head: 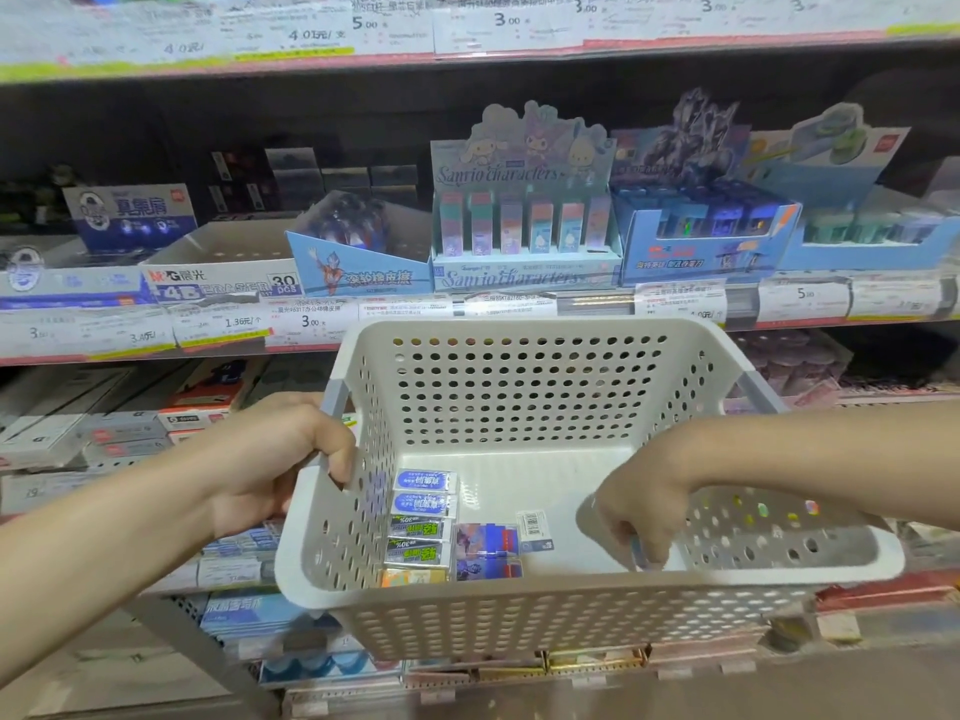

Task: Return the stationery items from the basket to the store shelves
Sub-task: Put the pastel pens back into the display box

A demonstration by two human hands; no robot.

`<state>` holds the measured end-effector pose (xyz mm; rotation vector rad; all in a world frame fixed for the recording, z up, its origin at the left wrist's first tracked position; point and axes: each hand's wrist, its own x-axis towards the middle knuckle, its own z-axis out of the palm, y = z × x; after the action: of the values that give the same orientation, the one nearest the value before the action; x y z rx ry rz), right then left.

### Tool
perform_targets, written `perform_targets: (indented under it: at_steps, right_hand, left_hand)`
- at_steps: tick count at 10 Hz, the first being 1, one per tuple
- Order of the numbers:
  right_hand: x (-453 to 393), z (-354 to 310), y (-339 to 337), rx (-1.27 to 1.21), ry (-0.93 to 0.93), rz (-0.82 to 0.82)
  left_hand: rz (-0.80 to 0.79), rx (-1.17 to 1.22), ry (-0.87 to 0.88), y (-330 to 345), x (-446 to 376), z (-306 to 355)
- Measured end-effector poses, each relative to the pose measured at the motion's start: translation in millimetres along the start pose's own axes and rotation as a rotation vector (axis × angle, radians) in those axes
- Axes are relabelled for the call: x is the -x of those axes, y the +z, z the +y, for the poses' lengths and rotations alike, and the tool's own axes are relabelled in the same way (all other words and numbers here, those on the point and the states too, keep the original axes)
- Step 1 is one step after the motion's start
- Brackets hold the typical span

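A white perforated basket [524,387] is held in front of the store shelves. My left hand [275,459] grips its left rim. My right hand [641,504] reaches down inside the basket at the right and pinches a small blue item [638,552] against the floor; most of that item is hidden by my fingers. Several boxed erasers [422,522] lie in a column at the basket's front left. Beside them lie two picture-printed packs [488,550] and a small pack with a barcode label [534,530].
The shelf [571,304] behind the basket carries display boxes: a Sanrio characters box [524,226], a blue box of sharpeners [706,236], an M&G 4B eraser tray [218,262]. Price labels line the shelf edges. Lower shelves at the left hold boxed stock [124,433].
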<state>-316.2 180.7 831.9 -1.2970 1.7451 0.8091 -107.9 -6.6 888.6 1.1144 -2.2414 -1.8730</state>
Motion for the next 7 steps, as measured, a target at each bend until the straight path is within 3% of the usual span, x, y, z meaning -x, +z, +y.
perform_targets:
  at_steps: [1, 3, 4, 6, 7]
  right_hand:
    - [5.6, -3.7, -1.1, -0.123, -0.02, -0.043]
    - [40.8, -3.3, -27.4, -0.058, -0.08, 0.319]
    - [66.7, 17.5, -45.3, -0.176, -0.144, 0.645]
    - [111.7, 52.9, -62.2, -0.647, -0.224, 1.346]
    - [119.1, 67.9, -72.2, -0.651, -0.159, 1.595]
  left_hand:
    - [0.003, 0.008, 0.004, -0.3, -0.6, -0.9]
    - [0.013, -0.009, 0.057, -5.9, -5.9, -5.2]
    - [0.008, -0.012, 0.054, -8.6, -9.5, -7.0]
    - [-0.008, -0.056, 0.026, -11.1, -14.9, -8.8]
    - [0.008, -0.067, 0.016, -11.1, -17.2, -10.5]
